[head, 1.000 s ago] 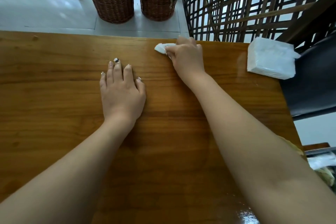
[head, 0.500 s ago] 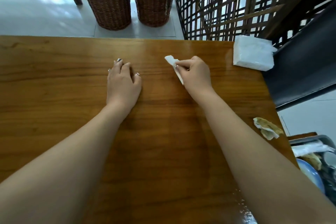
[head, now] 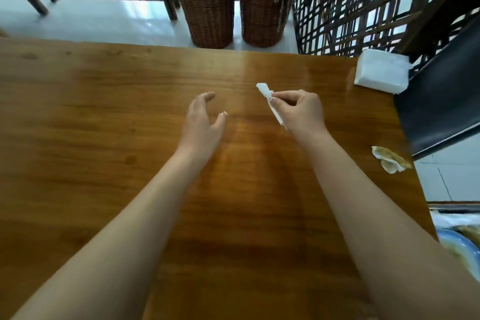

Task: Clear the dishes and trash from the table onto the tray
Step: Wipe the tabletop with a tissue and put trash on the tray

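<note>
Over the middle of the wooden counter point(head: 104, 138), the right hand point(head: 301, 109) is pinching a folded white tissue point(head: 265, 89) between thumb and curled fingers, with the tissue's ends sticking out above and below the grip. Beside it, the left hand point(head: 200, 125) is hanging open, its fingers loosely curved and holding nothing; whether it is touching the wood cannot be told. At the far right corner a white napkin pack point(head: 381, 74) is sitting with no print showing on it, just beside a black chair point(head: 441, 106). A crumpled, brown-stained napkin point(head: 391, 160) is lying near the counter's right edge, well apart from both hands. Past that edge, low at the right, the tray point(head: 454, 206) is showing only in part, with a blue plate point(head: 452, 238) and white paper lying in it. Two wicker baskets point(head: 207, 15) are standing on the floor beyond the far edge.
</note>
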`<state>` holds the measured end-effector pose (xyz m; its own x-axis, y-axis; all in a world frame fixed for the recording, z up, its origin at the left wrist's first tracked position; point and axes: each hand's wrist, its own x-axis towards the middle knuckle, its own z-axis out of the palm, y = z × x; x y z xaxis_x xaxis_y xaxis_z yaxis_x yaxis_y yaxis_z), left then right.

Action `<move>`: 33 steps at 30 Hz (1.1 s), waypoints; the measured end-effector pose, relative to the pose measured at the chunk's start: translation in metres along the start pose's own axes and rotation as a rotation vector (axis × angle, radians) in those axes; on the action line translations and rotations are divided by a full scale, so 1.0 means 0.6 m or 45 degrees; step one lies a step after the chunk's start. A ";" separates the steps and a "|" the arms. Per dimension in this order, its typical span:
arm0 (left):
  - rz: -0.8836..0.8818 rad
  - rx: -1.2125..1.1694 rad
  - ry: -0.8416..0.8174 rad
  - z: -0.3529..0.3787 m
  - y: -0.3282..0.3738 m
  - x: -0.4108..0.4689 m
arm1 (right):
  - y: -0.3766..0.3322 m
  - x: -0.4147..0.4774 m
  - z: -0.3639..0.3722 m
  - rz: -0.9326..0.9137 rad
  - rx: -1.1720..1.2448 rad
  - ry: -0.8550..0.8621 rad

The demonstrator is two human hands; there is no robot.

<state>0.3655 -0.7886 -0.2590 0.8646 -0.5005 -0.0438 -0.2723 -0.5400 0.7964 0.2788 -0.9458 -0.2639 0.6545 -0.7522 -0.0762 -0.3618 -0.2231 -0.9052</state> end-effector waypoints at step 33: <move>0.009 -0.648 0.365 -0.421 0.044 -0.470 | -0.326 -0.480 0.061 -0.355 -0.048 -0.142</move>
<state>0.2212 -0.4907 -0.0733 0.9625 -0.2617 0.0712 -0.1027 -0.1086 0.9888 0.1856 -0.6629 -0.0805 0.8001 -0.5866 0.1257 -0.1809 -0.4356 -0.8818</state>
